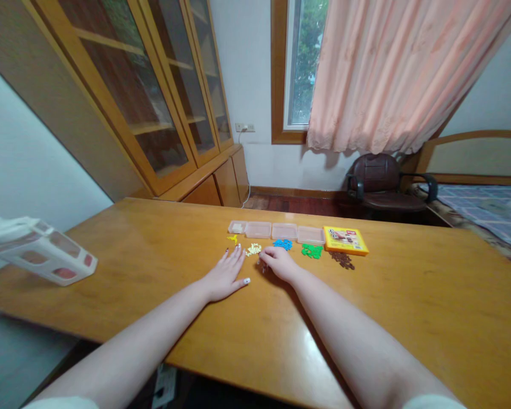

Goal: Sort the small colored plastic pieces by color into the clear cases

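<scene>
My left hand [227,275] lies flat on the table with its fingers spread, close to a small heap of yellow pieces [233,240] and a heap of cream pieces [254,249]. Just right of the cream heap, my right hand [279,263] is closed at the fingertips over small pale or clear bits [263,266] too tiny to name. Beyond it sit heaps of blue pieces [283,244], green pieces [312,251] and brown pieces [342,260]. Behind the heaps stands a row of clear plastic trays [284,230]; the leftmost tray [237,227] has something white in it.
A yellow printed box [346,241] lies at the right end of the tray row. On the table's [153,255] left side is a white plastic container [46,250]. A glass-fronted cabinet [145,85] stands behind, and a dark chair [381,182] is past the far edge.
</scene>
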The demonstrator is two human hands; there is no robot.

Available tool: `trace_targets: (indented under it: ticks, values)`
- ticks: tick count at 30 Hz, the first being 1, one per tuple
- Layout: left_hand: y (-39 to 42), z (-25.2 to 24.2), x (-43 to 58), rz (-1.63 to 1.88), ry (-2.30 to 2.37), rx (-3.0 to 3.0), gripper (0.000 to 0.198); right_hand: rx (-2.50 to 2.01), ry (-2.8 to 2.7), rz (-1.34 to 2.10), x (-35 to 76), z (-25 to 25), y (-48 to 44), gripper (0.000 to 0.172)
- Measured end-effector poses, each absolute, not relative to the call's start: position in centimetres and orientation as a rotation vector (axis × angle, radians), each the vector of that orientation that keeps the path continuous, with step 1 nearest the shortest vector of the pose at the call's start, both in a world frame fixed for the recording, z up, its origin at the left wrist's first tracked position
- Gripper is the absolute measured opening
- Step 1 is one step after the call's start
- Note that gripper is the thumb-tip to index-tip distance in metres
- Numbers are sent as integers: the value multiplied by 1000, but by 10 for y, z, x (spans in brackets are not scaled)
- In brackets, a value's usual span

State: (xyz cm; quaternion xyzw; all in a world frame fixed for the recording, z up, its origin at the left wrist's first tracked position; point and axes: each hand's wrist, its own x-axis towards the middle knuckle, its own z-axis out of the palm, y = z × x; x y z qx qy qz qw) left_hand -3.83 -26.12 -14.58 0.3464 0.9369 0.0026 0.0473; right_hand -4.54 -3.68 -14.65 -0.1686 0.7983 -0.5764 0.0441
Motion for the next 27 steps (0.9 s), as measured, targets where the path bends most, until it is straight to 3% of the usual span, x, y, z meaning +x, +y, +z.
trace_targets:
  ticks: [6,9,13,17,24,27]
  values:
    - [-245,-144,-52,37,2854,1045,85,-700,2590,-1638,-48,-144,-34,13]
    - [-241,-143,-53,94,2865,1051,85,-728,2774,-1567,-46,-139,-28,15]
    - [-248,-140,-44,132,2842,1170,83,-784,3068,-987,-41,-129,-20,31]
    - [-253,-140,-39,98,2856,1209,81,-890,3116,-594,-36,-124,-22,31]
    - [-242,-147,-53,188,2865,1114,82,-1080,3051,-565,-40,-134,-31,22]
    - [-241,-149,-58,247,2880,1065,81,-1115,3068,-632,-44,-139,-29,27]
